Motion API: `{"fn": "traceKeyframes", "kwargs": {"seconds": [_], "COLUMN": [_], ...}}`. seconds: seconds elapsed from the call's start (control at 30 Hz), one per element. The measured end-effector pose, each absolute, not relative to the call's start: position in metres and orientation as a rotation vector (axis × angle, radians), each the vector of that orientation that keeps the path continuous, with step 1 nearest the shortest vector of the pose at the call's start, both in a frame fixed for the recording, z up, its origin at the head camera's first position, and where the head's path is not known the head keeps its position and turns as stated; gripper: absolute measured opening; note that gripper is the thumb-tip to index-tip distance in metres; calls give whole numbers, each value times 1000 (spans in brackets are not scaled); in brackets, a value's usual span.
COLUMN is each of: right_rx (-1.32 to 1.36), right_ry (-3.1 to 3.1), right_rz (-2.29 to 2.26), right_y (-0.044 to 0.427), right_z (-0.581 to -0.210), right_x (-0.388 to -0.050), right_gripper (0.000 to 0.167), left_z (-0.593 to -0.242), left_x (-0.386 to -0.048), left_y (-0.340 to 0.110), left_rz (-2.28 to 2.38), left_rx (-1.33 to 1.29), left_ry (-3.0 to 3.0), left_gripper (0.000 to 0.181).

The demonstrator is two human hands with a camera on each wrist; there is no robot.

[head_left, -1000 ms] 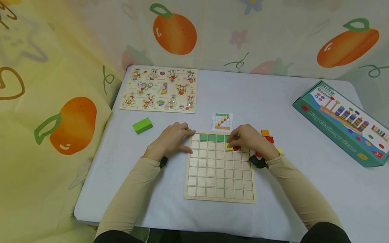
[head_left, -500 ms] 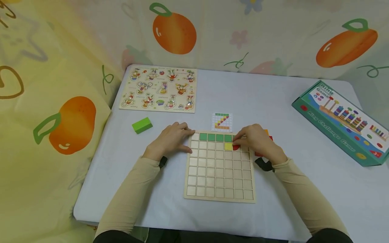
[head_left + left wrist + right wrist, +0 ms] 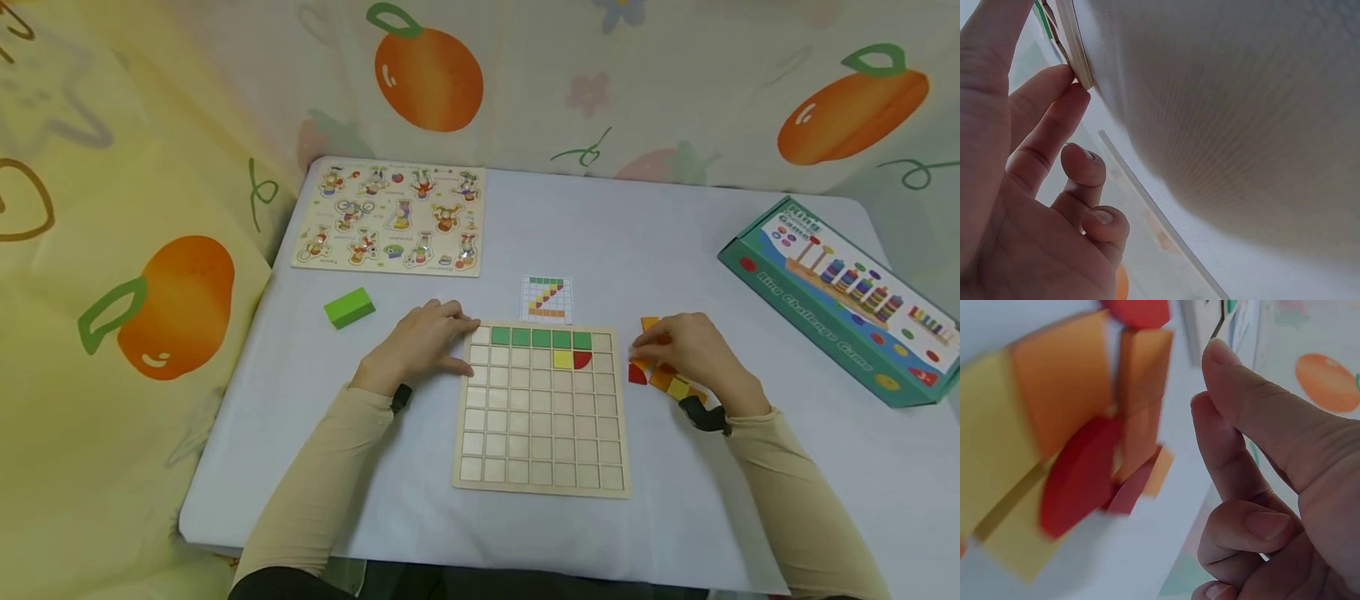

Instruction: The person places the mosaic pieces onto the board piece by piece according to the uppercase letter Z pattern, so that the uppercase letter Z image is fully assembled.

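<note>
A wooden grid board lies in the middle, with a row of several green squares in its top row. Below them sit a yellow square and a red quarter-round piece. My left hand touches the board's upper left edge with its fingertips and thumb. Right of the board, my right hand hovers over a loose pile of tiles, partly hiding it. In the right wrist view, orange squares, yellow ones and red rounded pieces lie beside the hand; nothing shows between thumb and index finger.
Behind the board lies a small pattern card. A green block rests to the left, below a picture puzzle board. At the far right is a green game box. Printed curtains border the table.
My right hand has left the board and moved right to the loose tiles, leaving the red quarter-round piece beside the yellow square. My left hand stays at the board's edge.
</note>
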State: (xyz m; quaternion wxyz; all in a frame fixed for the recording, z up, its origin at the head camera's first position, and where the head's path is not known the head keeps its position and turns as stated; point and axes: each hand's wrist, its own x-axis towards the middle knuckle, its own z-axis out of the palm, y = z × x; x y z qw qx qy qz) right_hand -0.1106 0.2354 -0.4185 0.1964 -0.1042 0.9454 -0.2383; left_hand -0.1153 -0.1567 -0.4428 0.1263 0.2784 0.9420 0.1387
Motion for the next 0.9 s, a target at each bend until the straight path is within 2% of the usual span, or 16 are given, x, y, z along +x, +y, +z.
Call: {"fn": "traceKeyframes", "kwargs": {"seconds": [0.9], "right_rx": [-160], "right_ry": [2659], "right_rz": [-521], "right_y": [284], "right_z": [-418], "right_x": [-98], "right_gripper": [28], "left_z": [-444], "left_x": [-115], "left_y": [-158], "left_rz": [432], "left_rx": [783], "left_ry": [2721], "left_gripper": [78]}}
